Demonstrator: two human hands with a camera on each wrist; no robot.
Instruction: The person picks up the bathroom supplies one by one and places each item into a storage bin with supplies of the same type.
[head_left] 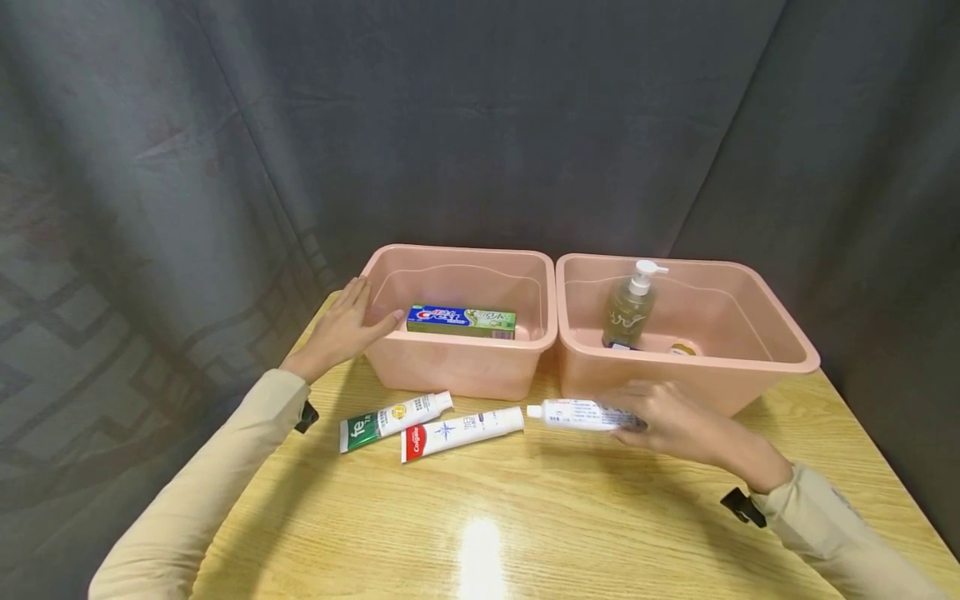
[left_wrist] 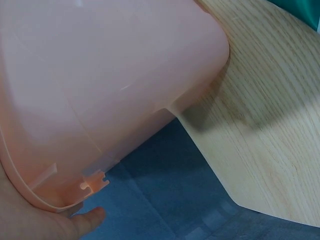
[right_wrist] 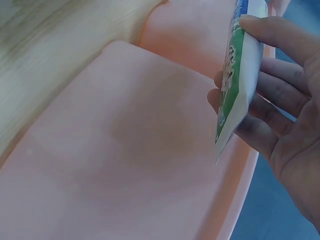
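Note:
My right hand [head_left: 667, 423] grips a toothpaste tube [head_left: 572, 414] in front of the right pink bin [head_left: 675, 383], its cap facing left. In the right wrist view, thumb and fingers pinch this tube [right_wrist: 250, 70], which shows green and white. My left hand [head_left: 341, 332] rests on the left corner of the left pink bin [head_left: 457, 367], fingers extended along the rim. Two more tubes lie on the table before that bin: a green and white tube [head_left: 393, 421] and a red and white Colgate tube [head_left: 465, 433].
A Crest toothpaste box [head_left: 461, 322] lies inside the left bin. The right bin holds a pump bottle [head_left: 628, 312] and a small round item [head_left: 682, 349], partly hidden by the front wall. Both bins stand side by side on the wooden table [head_left: 420, 517], before a grey curtain [head_left: 480, 125].

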